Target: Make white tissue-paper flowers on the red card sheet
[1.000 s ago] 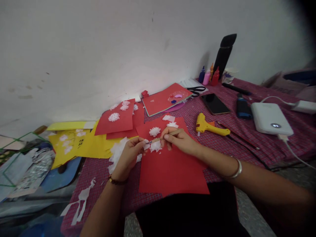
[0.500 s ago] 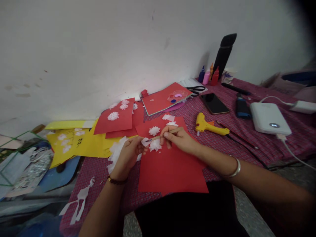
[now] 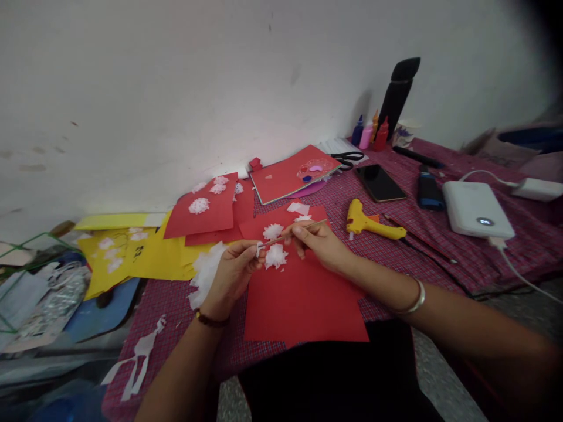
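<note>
Left hand (image 3: pixel 232 269) pinches white paper scrap (image 3: pixel 259 249), not stuck yet; right hand (image 3: pixel 320 245) holds thin brown stick (image 3: pixel 274 241); far white paper flowers (image 3: pixel 199 206) look made.

Pale wall (image 3: pixel 176 99) right across the top, smudged at upper left; checked, cloth-covered table (image 3: pixel 176 316) sweeping through the middle, speckled floor (image 3: pixel 435 369) peeking out lower right!

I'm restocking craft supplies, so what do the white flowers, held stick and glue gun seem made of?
White flowers: probably matte paper, given ragged edges. Held stick: perhaps wood, dull brown, too slim to be sure. Glue gun: likely plastic, smooth, evenly yellow.
</note>
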`<state>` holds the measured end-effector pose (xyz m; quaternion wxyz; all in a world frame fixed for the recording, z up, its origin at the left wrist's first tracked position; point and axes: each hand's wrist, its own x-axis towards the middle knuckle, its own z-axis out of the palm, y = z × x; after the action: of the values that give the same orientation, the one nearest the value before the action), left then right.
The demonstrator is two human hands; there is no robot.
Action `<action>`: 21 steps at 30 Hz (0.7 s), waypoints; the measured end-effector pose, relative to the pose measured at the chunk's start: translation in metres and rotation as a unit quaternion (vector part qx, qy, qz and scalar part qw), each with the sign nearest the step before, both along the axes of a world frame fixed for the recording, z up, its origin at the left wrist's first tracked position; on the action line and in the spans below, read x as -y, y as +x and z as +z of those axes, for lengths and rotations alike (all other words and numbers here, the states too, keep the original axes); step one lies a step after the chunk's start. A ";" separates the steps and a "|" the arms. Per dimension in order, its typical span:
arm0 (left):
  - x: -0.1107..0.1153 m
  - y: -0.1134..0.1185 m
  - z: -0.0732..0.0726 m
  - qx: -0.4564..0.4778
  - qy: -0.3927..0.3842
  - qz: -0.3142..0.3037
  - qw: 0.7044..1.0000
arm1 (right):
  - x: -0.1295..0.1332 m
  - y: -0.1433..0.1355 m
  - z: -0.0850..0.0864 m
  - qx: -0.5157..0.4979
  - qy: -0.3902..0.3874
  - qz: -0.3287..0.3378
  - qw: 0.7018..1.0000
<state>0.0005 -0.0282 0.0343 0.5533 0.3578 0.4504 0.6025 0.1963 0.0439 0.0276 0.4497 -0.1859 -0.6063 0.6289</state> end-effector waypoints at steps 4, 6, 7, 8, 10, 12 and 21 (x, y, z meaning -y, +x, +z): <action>0.004 0.011 -0.001 -0.147 0.040 0.001 0.988 | -0.002 0.000 -0.003 -0.021 -0.058 -0.014 0.998; 0.005 0.015 -0.001 -0.234 0.054 0.010 0.971 | -0.004 -0.001 -0.005 -0.043 -0.110 0.011 0.993; 0.006 0.016 -0.001 -0.271 0.064 0.020 0.960 | -0.005 -0.001 -0.006 -0.056 -0.136 0.026 0.989; 0.006 0.016 -0.001 -0.301 0.076 0.032 0.950 | -0.006 -0.002 -0.007 -0.065 -0.160 0.041 0.984; 0.006 0.015 -0.001 -0.337 0.093 0.057 0.935 | -0.007 -0.002 -0.007 -0.071 -0.185 0.062 0.978; 0.005 0.013 -0.001 -0.337 0.089 0.062 0.935 | -0.006 -0.001 -0.006 -0.049 -0.160 0.056 0.984; 0.006 0.010 -0.001 -0.200 0.016 -0.009 0.980 | 0.001 0.003 0.001 0.022 -0.016 -0.012 1.000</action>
<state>0.0108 -0.0346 0.0332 0.4514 0.4838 0.5388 0.5214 0.1993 0.0430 0.0286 0.4405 -0.2140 -0.6039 0.6289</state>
